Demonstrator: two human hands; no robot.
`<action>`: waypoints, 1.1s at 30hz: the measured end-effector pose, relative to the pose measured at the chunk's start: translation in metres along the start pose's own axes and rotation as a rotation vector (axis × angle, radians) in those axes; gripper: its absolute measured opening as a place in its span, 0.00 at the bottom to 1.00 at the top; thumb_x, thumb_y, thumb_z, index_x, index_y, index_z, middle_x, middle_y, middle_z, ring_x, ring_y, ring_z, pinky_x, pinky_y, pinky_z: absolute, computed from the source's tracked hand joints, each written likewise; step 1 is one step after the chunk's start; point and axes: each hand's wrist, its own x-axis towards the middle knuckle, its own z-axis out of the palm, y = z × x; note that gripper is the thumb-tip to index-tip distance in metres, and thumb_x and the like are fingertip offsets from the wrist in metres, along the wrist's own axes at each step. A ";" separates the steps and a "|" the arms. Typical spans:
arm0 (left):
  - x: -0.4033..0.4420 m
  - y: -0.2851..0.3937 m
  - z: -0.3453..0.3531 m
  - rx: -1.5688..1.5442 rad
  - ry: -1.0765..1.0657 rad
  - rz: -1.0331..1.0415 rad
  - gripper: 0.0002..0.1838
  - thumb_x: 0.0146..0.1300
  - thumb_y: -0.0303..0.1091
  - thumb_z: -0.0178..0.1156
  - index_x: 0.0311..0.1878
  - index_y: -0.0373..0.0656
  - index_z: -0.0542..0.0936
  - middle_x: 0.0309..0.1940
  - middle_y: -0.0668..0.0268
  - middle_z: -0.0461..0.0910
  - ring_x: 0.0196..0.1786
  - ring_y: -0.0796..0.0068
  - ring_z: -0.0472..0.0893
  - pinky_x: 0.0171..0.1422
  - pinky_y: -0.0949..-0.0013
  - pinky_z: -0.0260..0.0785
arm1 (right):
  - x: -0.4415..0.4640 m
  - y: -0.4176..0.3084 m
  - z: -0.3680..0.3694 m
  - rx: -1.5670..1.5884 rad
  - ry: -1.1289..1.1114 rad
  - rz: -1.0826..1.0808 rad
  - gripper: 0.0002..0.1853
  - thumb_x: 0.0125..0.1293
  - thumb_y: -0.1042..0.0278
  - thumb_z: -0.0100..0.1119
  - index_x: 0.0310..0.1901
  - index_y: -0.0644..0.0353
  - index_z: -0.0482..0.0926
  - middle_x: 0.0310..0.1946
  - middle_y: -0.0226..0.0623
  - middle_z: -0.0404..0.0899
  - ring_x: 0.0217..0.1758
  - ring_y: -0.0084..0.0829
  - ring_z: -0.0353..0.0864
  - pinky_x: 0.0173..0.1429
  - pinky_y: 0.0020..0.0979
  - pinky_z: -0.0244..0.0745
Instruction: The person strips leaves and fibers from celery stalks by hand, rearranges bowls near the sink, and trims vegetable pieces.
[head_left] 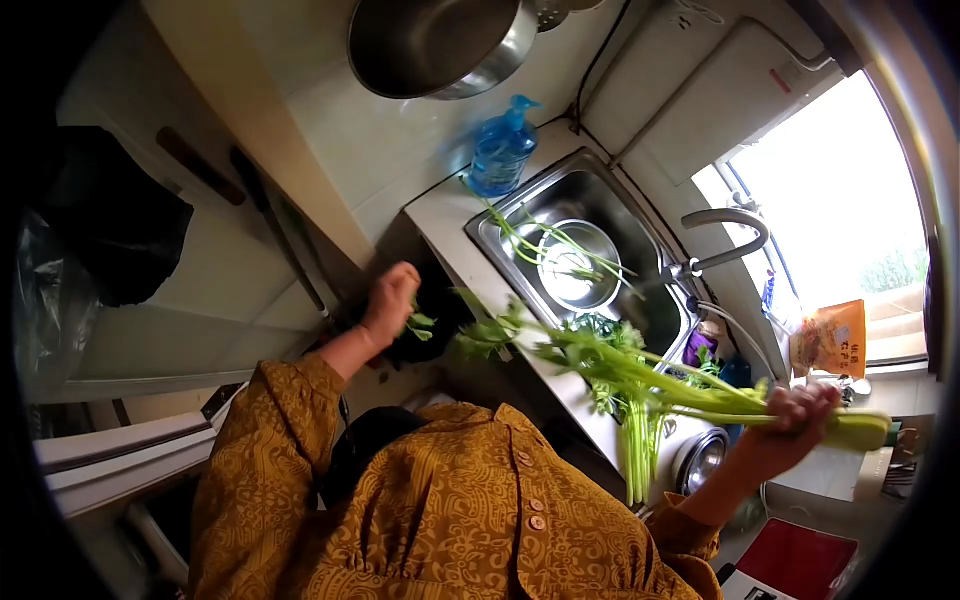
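My right hand (797, 418) is wrapped round the base of a bunch of celery (690, 398), whose leafy tops stretch left past the counter edge. My left hand (392, 300) is closed, with a few celery leaves (420, 326) showing at its lower side. It is over a dark opening (432, 290) beside the counter, and its fingertips are partly hidden. More celery stalks (637, 445) lie on the counter under the held bunch. Loose thin stalks (548, 240) lie across the sink (600, 165) and the metal bowl (604, 296) inside it.
A blue pump bottle (503, 148) stands at the sink's back corner. The faucet (735, 222) arches in from the window side. An orange food packet (830, 338) sits by the window. A large pan (440, 45) hangs above, and a round metal container (703, 458) is near my right forearm.
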 end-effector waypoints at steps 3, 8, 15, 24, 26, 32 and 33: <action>0.016 -0.029 -0.046 -0.062 0.194 -0.218 0.08 0.68 0.37 0.45 0.32 0.50 0.68 0.26 0.74 0.61 0.29 0.80 0.63 0.35 0.69 0.62 | 0.012 -0.031 -0.019 -0.116 0.041 -0.161 0.11 0.76 0.67 0.46 0.51 0.67 0.71 0.27 0.28 0.67 0.24 0.16 0.67 0.25 0.17 0.63; 0.005 -0.057 -0.061 0.414 -0.121 -0.304 0.10 0.71 0.36 0.44 0.45 0.45 0.75 0.25 0.70 0.62 0.30 0.78 0.65 0.36 0.68 0.62 | 0.009 -0.025 -0.015 -0.178 -0.033 -0.078 0.12 0.76 0.67 0.47 0.52 0.66 0.72 0.28 0.29 0.69 0.24 0.18 0.68 0.28 0.22 0.64; 0.004 -0.096 -0.064 0.723 -0.384 -0.474 0.45 0.67 0.51 0.56 0.78 0.47 0.44 0.71 0.47 0.62 0.71 0.48 0.64 0.69 0.54 0.62 | 0.005 -0.016 -0.014 0.040 0.056 0.013 0.10 0.75 0.67 0.50 0.51 0.64 0.72 0.32 0.33 0.72 0.32 0.22 0.77 0.32 0.23 0.75; 0.009 0.067 0.036 0.669 -0.675 0.327 0.10 0.65 0.36 0.57 0.36 0.40 0.84 0.34 0.59 0.83 0.39 0.59 0.83 0.45 0.63 0.75 | -0.002 -0.003 -0.003 0.002 0.084 -0.028 0.11 0.74 0.64 0.50 0.52 0.61 0.71 0.29 0.33 0.75 0.27 0.24 0.76 0.30 0.23 0.73; -0.010 0.120 0.077 0.463 -0.790 0.473 0.08 0.64 0.32 0.58 0.38 0.38 0.83 0.37 0.58 0.84 0.40 0.59 0.83 0.45 0.64 0.75 | -0.004 0.001 -0.006 0.060 0.129 0.015 0.11 0.74 0.63 0.50 0.52 0.60 0.71 0.29 0.33 0.76 0.27 0.24 0.76 0.29 0.24 0.72; -0.053 0.150 0.176 0.392 -0.611 0.911 0.13 0.61 0.28 0.61 0.49 0.39 0.79 0.43 0.56 0.82 0.47 0.56 0.81 0.58 0.58 0.72 | -0.004 0.010 -0.024 0.244 0.251 0.129 0.12 0.73 0.59 0.55 0.50 0.57 0.72 0.36 0.31 0.76 0.39 0.25 0.76 0.35 0.25 0.73; -0.055 0.146 0.182 0.395 -0.630 0.916 0.13 0.61 0.28 0.61 0.49 0.39 0.79 0.43 0.56 0.82 0.47 0.56 0.81 0.58 0.58 0.72 | -0.005 0.012 -0.023 0.232 0.328 0.153 0.12 0.73 0.59 0.56 0.50 0.56 0.72 0.37 0.31 0.76 0.41 0.26 0.77 0.37 0.25 0.73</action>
